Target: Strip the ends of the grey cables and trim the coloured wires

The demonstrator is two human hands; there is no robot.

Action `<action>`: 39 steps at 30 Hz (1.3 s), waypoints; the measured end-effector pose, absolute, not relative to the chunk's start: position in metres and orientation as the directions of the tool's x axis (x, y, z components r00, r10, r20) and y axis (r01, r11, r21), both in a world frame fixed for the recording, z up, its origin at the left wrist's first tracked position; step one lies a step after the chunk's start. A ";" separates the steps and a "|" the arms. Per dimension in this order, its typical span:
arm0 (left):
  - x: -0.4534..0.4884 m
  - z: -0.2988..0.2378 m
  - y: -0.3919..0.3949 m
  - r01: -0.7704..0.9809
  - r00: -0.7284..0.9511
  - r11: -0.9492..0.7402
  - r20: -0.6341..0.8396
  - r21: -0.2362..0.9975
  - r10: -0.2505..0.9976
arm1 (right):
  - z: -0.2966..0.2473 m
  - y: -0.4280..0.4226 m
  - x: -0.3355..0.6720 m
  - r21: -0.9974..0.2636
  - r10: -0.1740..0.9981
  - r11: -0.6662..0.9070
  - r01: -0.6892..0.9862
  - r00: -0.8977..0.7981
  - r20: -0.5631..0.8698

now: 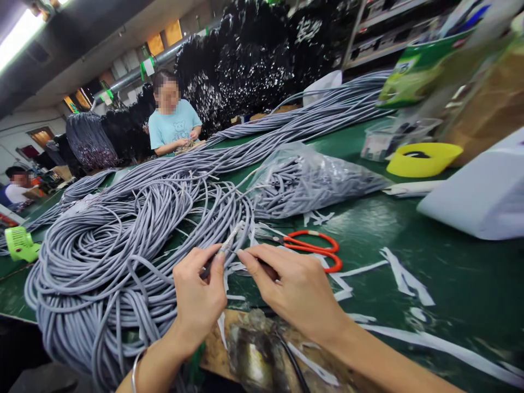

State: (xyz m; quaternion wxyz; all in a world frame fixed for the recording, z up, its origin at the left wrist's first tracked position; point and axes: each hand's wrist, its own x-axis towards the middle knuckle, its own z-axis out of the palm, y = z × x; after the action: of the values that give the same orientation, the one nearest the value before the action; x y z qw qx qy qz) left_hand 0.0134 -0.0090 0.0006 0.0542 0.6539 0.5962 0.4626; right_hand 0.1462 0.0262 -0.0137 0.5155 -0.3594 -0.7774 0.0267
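My left hand (200, 289) is closed in a pinch around a grey cable, whose whitish, braided-looking stripped end (232, 237) sticks up past the thumb. Just to the right, my right hand (297, 284) has thumb and forefinger pressed together close to that cable. Whatever those fingertips may hold is too small to make out. Red-handled scissors (333, 248) lie behind my right hand, their blades partly among white strips. A big coil of grey cables (110, 234) spreads over the table to the left of my hands.
A clear bag of short grey cable pieces (311, 183) lies behind the scissors. White strips (405, 278) litter the green table (462, 262). At the front edge sits a grimy metal device (256, 355). A yellow ring (423, 159) is at right; a co-worker (174, 117) sits opposite.
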 end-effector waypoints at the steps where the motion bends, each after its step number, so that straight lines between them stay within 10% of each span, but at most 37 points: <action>1: 0.013 0.001 -0.009 0.730 -0.136 -0.286 0.543 0.620 0.829 | -0.014 0.027 0.146 -0.413 0.589 0.737 0.535 -0.209 0.780; 16: 0.011 0.000 -0.006 0.691 -0.100 -0.265 0.452 0.673 0.887 | -0.020 0.032 0.141 -0.701 0.785 0.618 0.356 -0.237 0.572; 27: 0.007 0.003 -0.003 0.565 -0.198 -0.219 0.389 0.796 0.900 | -0.015 0.023 0.144 -0.326 0.497 0.754 0.570 -0.172 0.850; 39: 0.010 0.009 -0.008 0.677 -0.121 -0.302 0.506 0.671 0.854 | -0.014 0.025 0.148 -0.335 0.538 0.729 0.596 -0.197 0.820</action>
State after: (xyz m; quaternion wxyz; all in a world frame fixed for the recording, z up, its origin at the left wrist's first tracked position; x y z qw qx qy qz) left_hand 0.0101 -0.0083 0.0088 0.0941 0.6564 0.5832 0.4693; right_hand 0.1478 0.0253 -0.0136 0.5166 -0.3667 -0.7732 -0.0283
